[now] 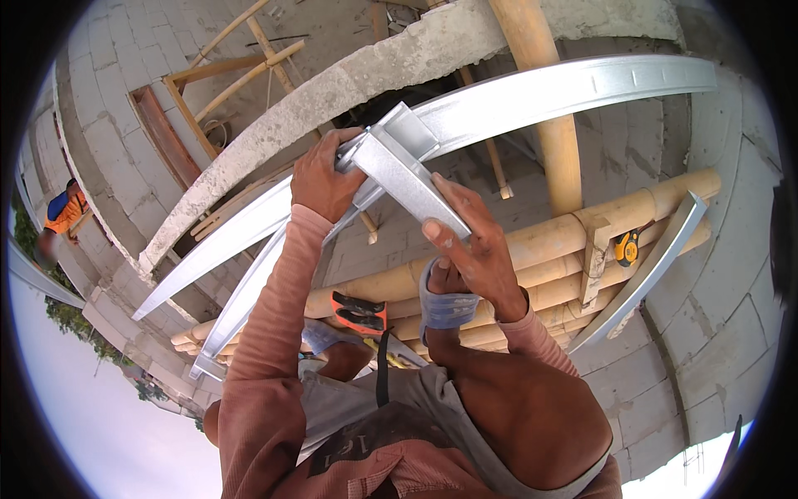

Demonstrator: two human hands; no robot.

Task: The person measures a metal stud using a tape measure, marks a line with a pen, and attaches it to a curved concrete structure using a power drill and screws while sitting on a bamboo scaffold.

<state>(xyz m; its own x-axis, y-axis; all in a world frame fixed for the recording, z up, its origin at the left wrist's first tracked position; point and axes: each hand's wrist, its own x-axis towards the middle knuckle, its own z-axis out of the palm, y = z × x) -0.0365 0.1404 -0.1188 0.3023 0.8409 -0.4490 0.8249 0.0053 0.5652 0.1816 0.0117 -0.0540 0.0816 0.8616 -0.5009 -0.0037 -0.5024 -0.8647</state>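
Observation:
A long silver metal channel runs across in front of me, crossing a second channel that slants down to the lower left. At the crossing sits a short boxy end of metal channel, tilted toward my right. My left hand is closed around the metal at the joint, its fingertips partly hidden behind the edge. Along the near end of the short piece, my right hand grips with the thumb on one side and fingers on the other. Whether the pieces are fastened together I cannot tell.
Bamboo poles lie side by side under my feet, and an upright bamboo pole rises beyond. A saw handle, a yellow tape measure and a curved metal strip are near. A concrete beam arches ahead; another person is far left.

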